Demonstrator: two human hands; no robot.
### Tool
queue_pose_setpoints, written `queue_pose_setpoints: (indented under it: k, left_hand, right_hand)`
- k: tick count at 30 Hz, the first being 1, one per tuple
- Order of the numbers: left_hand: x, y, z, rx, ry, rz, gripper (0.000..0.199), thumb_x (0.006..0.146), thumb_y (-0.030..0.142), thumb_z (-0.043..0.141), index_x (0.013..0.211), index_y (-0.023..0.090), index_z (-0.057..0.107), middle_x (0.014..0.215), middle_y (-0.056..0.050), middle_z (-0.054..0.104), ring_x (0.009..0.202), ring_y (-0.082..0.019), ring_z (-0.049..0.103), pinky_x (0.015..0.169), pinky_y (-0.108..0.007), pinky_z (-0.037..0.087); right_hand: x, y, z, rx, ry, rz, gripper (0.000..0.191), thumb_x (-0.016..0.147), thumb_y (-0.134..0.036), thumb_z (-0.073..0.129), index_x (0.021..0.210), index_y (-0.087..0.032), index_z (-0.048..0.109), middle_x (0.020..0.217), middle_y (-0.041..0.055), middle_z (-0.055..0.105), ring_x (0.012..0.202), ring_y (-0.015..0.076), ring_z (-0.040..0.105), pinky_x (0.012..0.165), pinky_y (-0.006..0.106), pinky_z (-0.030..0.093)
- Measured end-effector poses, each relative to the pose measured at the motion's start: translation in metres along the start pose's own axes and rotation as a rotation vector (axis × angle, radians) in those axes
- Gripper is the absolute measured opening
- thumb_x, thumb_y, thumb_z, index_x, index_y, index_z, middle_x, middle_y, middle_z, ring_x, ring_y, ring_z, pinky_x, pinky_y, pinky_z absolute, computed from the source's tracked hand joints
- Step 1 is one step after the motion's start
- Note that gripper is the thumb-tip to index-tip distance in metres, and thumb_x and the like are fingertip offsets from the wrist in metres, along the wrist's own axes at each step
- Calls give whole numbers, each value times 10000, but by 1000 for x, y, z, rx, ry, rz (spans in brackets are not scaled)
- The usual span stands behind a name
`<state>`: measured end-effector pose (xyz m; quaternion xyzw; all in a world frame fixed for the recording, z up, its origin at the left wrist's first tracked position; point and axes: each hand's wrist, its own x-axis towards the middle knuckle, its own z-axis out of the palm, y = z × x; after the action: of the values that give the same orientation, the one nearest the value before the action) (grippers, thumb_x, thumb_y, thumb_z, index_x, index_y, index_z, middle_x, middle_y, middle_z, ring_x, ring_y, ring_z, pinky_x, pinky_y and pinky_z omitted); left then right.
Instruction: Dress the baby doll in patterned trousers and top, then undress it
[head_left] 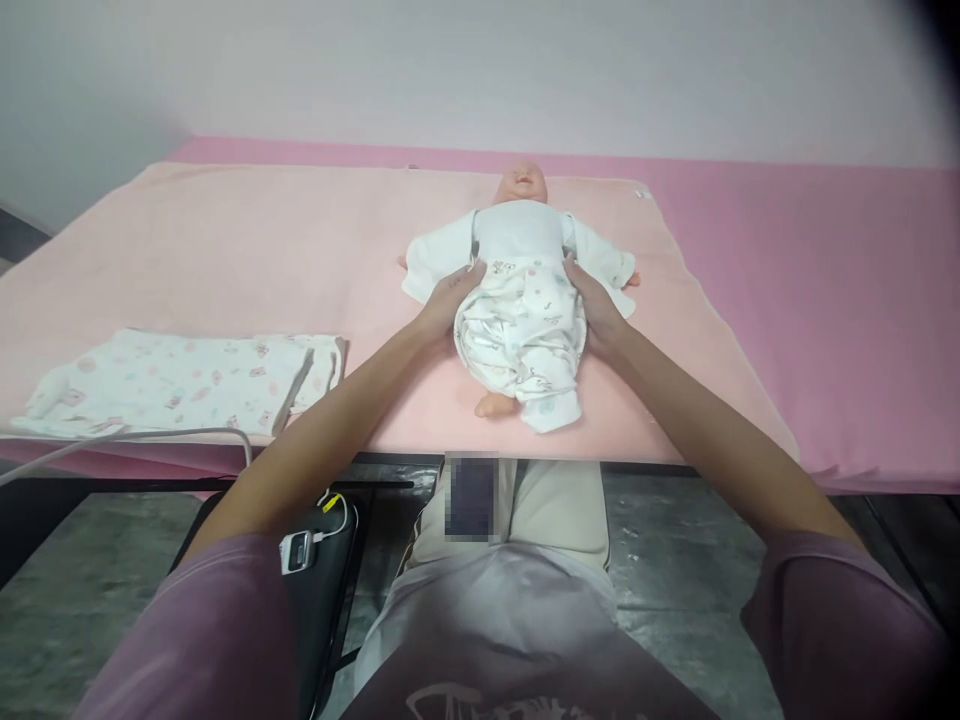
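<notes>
A baby doll (pixel 523 185) lies on its back with its head away from me, dressed in a white long-sleeved top (pixel 517 230). Patterned white baby pants (pixel 517 320) cover its belly and legs. One foot (pixel 496 405) pokes out of a pant leg; the other foot is hidden. At the left side of the waistband, my left hand (pixel 451 298) is closed on the pants, thumb uppermost. My right hand (pixel 597 305) grips them at the opposite side. The fingers under both hands are mostly hidden.
Folded patterned baby clothes (pixel 187 380) lie at the left on a peach blanket (pixel 360 240), which covers much of the pink table (pixel 810 300). A white cable (pixel 150 434) crosses the front left edge. Below it, a small device (pixel 297 551) rests on a black seat (pixel 319 600).
</notes>
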<state>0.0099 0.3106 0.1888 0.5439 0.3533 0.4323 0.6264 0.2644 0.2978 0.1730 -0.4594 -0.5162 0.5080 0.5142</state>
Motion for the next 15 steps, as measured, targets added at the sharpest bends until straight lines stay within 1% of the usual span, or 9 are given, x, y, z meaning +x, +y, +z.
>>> queue_pose_setpoints:
  k: [2, 3, 4, 6, 8, 10, 11, 13, 15]
  left_hand:
    - [1, 5, 9, -98, -31, -8, 710, 972, 898, 688, 1175, 220, 738, 1058, -135, 836, 1224, -365, 775, 1060, -518, 605]
    - [2, 8, 9, -111, -22, -5, 680, 984, 879, 690, 1169, 226, 739, 1059, -129, 833, 1213, -358, 777, 1057, -518, 607]
    - [4, 11, 6, -92, 0, 4, 630, 978, 852, 725, 1114, 237, 733, 1022, -111, 820, 1160, -342, 784, 1025, -503, 616]
    - [11, 16, -9, 26, 48, 48, 563, 926, 794, 836, 956, 252, 685, 895, -64, 757, 1001, -291, 774, 909, -446, 627]
    - [22, 24, -27, 191, 48, 102, 563, 867, 724, 936, 874, 249, 634, 820, -40, 688, 908, -252, 737, 815, -392, 602]
    - [38, 32, -38, 300, 19, 146, 525, 851, 624, 995, 908, 241, 640, 837, -44, 669, 926, -248, 726, 787, -364, 572]
    - [47, 36, -41, 323, 19, 161, 502, 856, 568, 1012, 939, 235, 645, 856, -49, 666, 951, -253, 727, 790, -358, 563]
    - [67, 40, -40, 331, 54, 184, 482, 880, 510, 1010, 970, 226, 631, 877, -50, 644, 1000, -264, 731, 819, -354, 558]
    - [84, 35, -34, 311, 120, 199, 496, 913, 547, 977, 959, 223, 605, 876, -44, 616, 1027, -268, 728, 864, -364, 563]
  right_hand:
    - [1, -8, 1, 51, -40, -19, 718, 853, -1004, 721, 1037, -315, 632, 873, 14, 688, 990, 265, 643, 911, 417, 577]
    - [3, -13, -3, 38, -37, -31, 711, 831, -993, 756, 992, -314, 622, 858, 11, 670, 959, 261, 630, 895, 416, 571]
    - [5, -19, -8, -1, -34, -44, 713, 801, -981, 799, 926, -308, 599, 825, 5, 634, 908, 253, 608, 865, 412, 562]
    - [8, -31, -20, -133, -57, -82, 743, 745, -948, 879, 811, -289, 542, 757, -7, 535, 798, 224, 540, 792, 399, 528]
    - [12, -44, -30, -285, -124, -134, 733, 750, -896, 925, 774, -271, 542, 747, -7, 493, 763, 205, 502, 757, 384, 500]
    - [20, -58, -32, -395, -175, -196, 663, 799, -825, 946, 811, -261, 599, 797, 12, 542, 810, 213, 533, 771, 379, 502]
    - [26, -64, -30, -423, -177, -220, 626, 823, -792, 950, 842, -260, 621, 831, 23, 572, 851, 224, 557, 788, 380, 512]
    - [42, -68, -24, -433, -131, -245, 575, 871, -757, 934, 901, -267, 635, 883, 37, 610, 930, 248, 593, 828, 387, 537]
    - [60, -60, -19, -398, -28, -239, 583, 890, -788, 898, 932, -280, 614, 889, 38, 617, 978, 267, 616, 860, 401, 566]
